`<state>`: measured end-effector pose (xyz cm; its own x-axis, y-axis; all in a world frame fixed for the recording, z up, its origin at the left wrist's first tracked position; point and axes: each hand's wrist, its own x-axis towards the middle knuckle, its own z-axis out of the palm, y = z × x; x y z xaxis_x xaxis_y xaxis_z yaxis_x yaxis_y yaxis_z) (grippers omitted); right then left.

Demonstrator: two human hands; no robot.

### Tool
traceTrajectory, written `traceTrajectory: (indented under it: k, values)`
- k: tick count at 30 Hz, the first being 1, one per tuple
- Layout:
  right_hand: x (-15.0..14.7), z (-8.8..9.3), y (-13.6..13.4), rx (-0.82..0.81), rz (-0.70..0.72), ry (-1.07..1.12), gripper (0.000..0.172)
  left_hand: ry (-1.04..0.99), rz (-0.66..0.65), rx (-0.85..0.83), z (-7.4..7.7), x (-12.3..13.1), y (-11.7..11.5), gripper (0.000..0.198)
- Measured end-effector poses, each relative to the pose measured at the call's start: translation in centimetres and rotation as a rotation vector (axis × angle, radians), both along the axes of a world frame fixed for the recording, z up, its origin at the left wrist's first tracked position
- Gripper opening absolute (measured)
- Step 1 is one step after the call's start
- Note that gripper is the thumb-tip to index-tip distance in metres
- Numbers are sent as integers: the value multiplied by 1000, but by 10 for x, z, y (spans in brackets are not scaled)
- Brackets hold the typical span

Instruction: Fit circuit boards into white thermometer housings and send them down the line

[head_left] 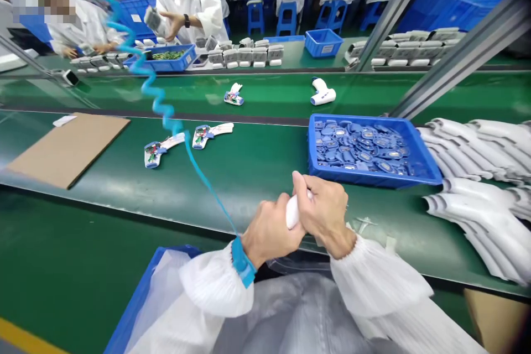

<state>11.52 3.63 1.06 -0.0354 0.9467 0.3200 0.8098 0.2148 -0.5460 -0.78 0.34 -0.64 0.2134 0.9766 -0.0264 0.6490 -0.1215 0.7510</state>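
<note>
Fingers (302, 191) grip white housing (292, 214) above green conveyor (253, 177)

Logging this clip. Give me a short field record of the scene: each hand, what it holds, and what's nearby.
left hand: left hand grips a white plastic part
right hand: right hand grips the same part
left wrist: blue wrist strap with coiled blue cord
nearby: blue tray of small blue-and-silver parts; stacked white plastic housings; two housings with exposed circuit boards
surface: green conveyor belt
beyond: co-worker in a white coat
</note>
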Motion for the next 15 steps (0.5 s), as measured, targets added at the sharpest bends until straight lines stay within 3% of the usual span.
traceTrajectory:
  k: [3,6,9,11,13,15]
  values:
    - [5,5,9,-48,86,-14,54,88,29,85,-2,3,-3,22]
    - [29,19,38,-110,169,-3,54,121,37,64,11,-17,-2,28]
    - [64,26,84,-87,120,-210,38,166,70,47,28,-50,4,25]
    - [80,22,115,-67,178,-402,25,259,85,120,35,-64,12,30]
    - [86,14,137,-91,269,-501,23,467,23,204,37,-65,21,42]
    - [83,7,149,-120,330,-560,16,704,-130,211,36,-57,30,33]
